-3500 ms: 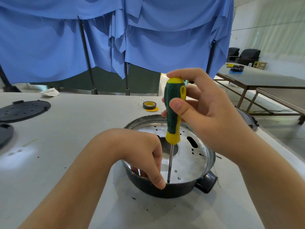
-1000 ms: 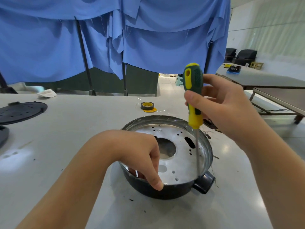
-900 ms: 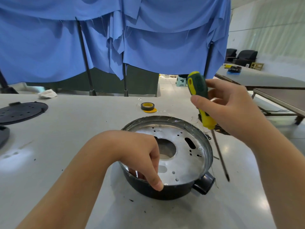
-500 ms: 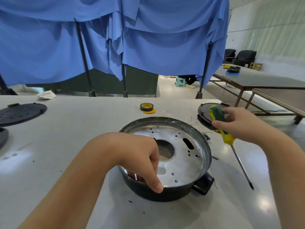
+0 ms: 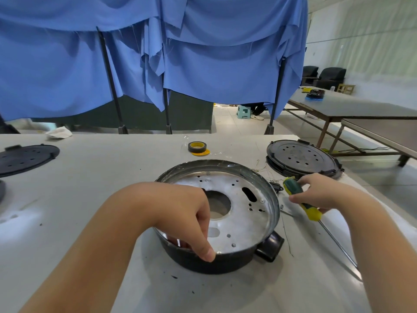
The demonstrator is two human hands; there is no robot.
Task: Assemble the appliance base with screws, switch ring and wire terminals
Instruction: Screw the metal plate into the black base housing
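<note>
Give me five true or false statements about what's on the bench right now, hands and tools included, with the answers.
1. The right hand holds the screwdriver. True.
2. The screwdriver tip is inside the base. False: it lies low over the table, right of the base.
3. The left hand grips the base's near rim. True.
4. The tape roll sits inside the base. False: it is on the table beyond it.
5. A black perforated lid lies beyond the right hand. True.
</note>
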